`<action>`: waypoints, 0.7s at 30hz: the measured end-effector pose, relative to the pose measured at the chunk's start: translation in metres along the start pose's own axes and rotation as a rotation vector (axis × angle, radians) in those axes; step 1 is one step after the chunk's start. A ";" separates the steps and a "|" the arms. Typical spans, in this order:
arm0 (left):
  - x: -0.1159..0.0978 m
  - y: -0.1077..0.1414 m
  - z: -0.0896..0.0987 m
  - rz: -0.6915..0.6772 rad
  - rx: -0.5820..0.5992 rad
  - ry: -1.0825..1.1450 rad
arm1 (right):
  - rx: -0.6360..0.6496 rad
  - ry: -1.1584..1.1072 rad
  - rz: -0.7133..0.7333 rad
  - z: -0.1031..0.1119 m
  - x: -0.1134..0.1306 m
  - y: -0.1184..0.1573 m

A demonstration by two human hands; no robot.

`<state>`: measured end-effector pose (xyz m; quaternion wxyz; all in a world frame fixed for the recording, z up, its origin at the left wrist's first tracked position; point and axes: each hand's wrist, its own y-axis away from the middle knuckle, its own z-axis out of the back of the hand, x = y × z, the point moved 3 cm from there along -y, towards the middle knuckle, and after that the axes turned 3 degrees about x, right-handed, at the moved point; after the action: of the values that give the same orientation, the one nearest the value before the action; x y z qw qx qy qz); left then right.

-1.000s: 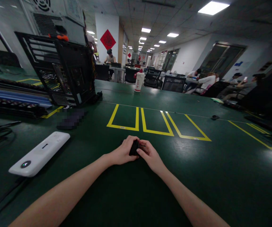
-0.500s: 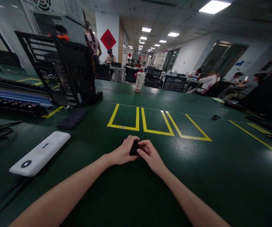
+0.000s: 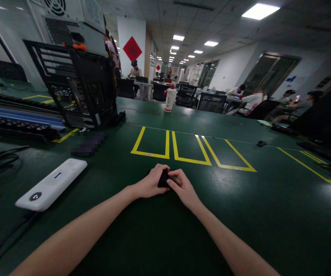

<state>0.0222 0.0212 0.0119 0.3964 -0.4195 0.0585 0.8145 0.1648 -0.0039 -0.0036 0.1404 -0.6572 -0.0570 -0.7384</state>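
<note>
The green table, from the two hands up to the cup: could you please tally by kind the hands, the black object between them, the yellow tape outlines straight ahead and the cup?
Hands: 2, left hand and right hand
Black object: 1
Yellow tape outlines: 3
Cup: 1
Total: 7

I can't read any words from here, because the red diamond sign (image 3: 132, 48) on the pillar (image 3: 124, 27) is too blurry, but the white box (image 3: 50, 188) has a dark mark (image 3: 57, 175) like a letter I.
</note>
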 end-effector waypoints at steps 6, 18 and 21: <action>-0.002 0.002 0.001 -0.016 0.004 -0.012 | 0.012 0.058 -0.018 0.000 0.005 0.002; -0.001 0.001 -0.001 -0.023 -0.013 -0.036 | -0.027 0.068 0.030 -0.001 0.010 0.003; -0.003 0.003 0.000 -0.023 -0.002 -0.024 | -0.030 0.107 -0.012 -0.001 0.012 0.005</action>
<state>0.0211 0.0175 0.0140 0.4060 -0.4108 0.0483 0.8149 0.1640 -0.0100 0.0073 0.1287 -0.6186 -0.0422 -0.7740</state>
